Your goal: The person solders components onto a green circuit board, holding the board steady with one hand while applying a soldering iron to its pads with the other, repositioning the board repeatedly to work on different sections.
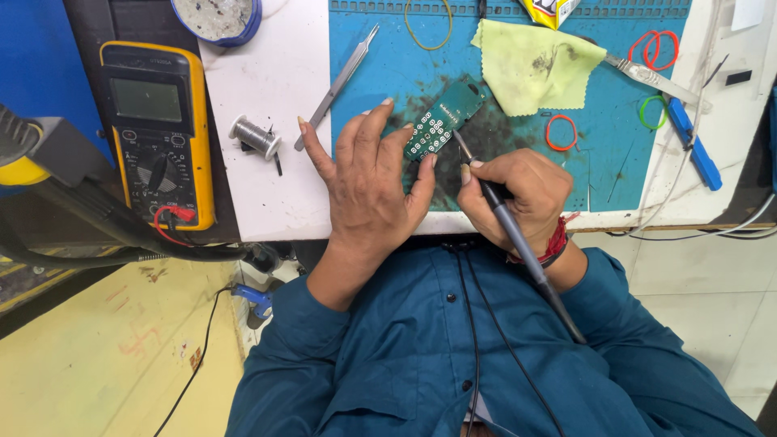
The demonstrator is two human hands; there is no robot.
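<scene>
Blue mat (615, 174) on a white bench (267, 186), smudged dark under the hands. Left hand (368, 190) laid flat, fingers spread, tips pinning the near end of a green board (443, 121). Right hand (518, 194) closed pen-style around a grey iron (518, 243), thumb and forefinger clamped near the tip, tip touching the board's edge just beside the left fingertips. Beyond the fingertips: yellow cloth (534, 69), with bands (562, 132) off beyond the right knuckles. Past the left thumb: tweezers (336, 85), solder spool (255, 136), yellow meter (158, 133). Cable trailing down over the blue shirt (388, 356).
</scene>
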